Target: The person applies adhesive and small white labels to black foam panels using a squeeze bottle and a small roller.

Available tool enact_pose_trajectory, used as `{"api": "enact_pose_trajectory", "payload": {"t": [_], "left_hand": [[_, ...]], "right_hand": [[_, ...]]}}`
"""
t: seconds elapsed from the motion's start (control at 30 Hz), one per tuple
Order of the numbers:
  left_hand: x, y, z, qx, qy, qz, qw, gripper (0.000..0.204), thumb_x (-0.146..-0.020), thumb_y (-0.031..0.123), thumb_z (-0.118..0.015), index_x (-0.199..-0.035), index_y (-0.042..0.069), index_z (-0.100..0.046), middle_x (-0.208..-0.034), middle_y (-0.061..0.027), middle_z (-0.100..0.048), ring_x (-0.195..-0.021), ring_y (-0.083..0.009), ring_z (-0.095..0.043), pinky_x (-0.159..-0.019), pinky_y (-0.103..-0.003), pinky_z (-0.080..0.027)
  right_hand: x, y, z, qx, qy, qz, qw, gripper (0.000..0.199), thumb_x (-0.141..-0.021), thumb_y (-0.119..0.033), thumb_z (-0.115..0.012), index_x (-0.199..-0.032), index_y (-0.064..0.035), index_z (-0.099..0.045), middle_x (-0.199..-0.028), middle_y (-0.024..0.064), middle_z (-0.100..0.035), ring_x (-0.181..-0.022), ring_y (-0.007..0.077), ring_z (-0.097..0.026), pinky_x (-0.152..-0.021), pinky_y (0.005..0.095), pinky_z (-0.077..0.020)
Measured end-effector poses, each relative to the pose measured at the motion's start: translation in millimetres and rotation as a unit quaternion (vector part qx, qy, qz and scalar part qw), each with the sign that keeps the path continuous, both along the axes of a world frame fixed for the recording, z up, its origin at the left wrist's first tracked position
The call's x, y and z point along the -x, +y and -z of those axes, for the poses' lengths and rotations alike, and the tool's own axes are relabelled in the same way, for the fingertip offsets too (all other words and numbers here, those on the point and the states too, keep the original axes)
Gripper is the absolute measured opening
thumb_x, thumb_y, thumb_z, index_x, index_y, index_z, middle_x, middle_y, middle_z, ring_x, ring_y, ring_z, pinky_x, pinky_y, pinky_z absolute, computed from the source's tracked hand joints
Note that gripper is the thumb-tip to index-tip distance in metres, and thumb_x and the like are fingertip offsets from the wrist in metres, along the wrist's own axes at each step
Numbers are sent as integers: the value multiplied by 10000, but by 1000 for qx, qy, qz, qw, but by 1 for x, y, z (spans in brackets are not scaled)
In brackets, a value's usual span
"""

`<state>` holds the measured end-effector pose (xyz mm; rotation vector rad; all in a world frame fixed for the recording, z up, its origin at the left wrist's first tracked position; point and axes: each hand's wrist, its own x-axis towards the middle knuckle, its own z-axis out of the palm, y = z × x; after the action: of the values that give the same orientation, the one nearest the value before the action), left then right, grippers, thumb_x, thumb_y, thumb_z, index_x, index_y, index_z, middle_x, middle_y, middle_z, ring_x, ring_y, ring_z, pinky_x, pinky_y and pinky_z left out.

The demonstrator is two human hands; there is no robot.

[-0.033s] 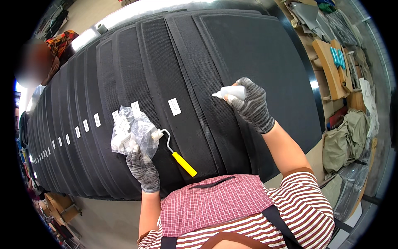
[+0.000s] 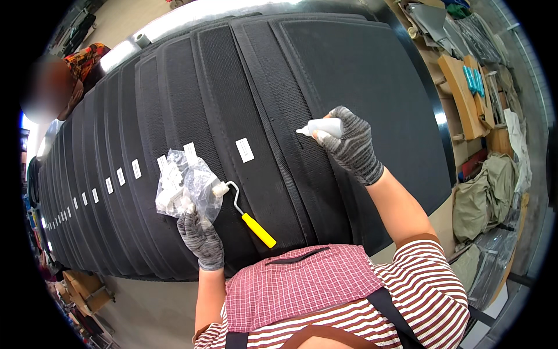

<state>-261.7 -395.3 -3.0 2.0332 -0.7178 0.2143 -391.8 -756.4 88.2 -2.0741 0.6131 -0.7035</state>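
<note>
Two gloved hands in view, both in grey-and-black mottled knit, both over a long overlapping row of black textured panels laid on a counter with a bright metallic surface.

Right hand: grip clamped on a small white bottle. Bottle lies nearly level, its narrow nozzle pointing left, above the panels right of centre. Contact between nozzle and panel: cannot tell.

Left hand: grip closed on the lower edge of a clear plastic bag; fingertips partly obscured by the film. Bag is crumpled, with small white pieces bunched toward its left side.

Roller: yellow handle, bent wire frame, white head against the bag's right edge. It lies on the panels, handle slanting to the lower right, well apart from the right hand.

White labels form a line across the panels, running left and appearing smaller with distance. One sits between bag and bottle; two others adjoin the bag's upper edge.

Wearer: striped shirt, pink checked cloth across the front.

Surroundings: a second person in a patterned orange-and-black garment at the upper left; at right, wooden boards, teal cylinders and olive fabric in a heap.
</note>
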Motion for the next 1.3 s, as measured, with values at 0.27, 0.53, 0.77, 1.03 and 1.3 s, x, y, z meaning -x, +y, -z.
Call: {"api": "enact_pose_trajectory", "payload": {"t": [0.27, 0.53, 0.77, 1.03, 1.3], "left_hand": [[0, -6, -5, 5, -16, -9, 1000, 333, -959, 111, -573, -1265, -21, -568, -1175, -138, -548, -1069, -263, -576, -928, -348, -481], [1, -6, -8, -10, -27, -18, 999, 327, -953, 109, -581, -1257, -13, -584, -1177, -129, -546, -1067, -256, -576, -929, -341, -474], [-1, -8, -7, -5, -30, -9, 999, 365, -962, 189, -593, -1264, -16, -578, -1182, -134, -545, -1071, -259, -576, -939, -343, -471], [-1, -5, -3, -7, -23, -8, 1000, 425, -964, 274, -597, -1267, -23, -568, -1169, -135, -543, -1064, -262, -578, -936, -353, -475], [-2, -8, -9, -10, -19, 3, 1000, 373, -955, 196, -595, -1261, -16, -570, -1170, -136, -548, -1060, -268, -584, -939, -362, -476]], "right_hand": [[-7, -11, 9, 10, 31, -2, 999, 254, -797, -204, -760, -901, -20, -620, -787, 132, -693, -708, 235, -698, -648, 334, -581], [-6, -15, 11, 27, 38, 15, 999, 249, -789, -204, -760, -900, -24, -628, -780, 128, -692, -700, 232, -694, -660, 339, -579], [-1, -15, 7, 6, 74, -3, 997, 254, -790, -205, -759, -895, -17, -626, -787, 144, -678, -718, 257, -692, -658, 350, -575], [23, -2, 5, 45, 62, -27, 997, 252, -799, -216, -756, -914, -30, -632, -791, 141, -680, -726, 257, -697, -667, 350, -571], [21, 4, -1, 4, 58, -26, 998, 258, -796, -213, -762, -907, -23, -626, -788, 150, -676, -726, 268, -697, -658, 346, -572]]}}
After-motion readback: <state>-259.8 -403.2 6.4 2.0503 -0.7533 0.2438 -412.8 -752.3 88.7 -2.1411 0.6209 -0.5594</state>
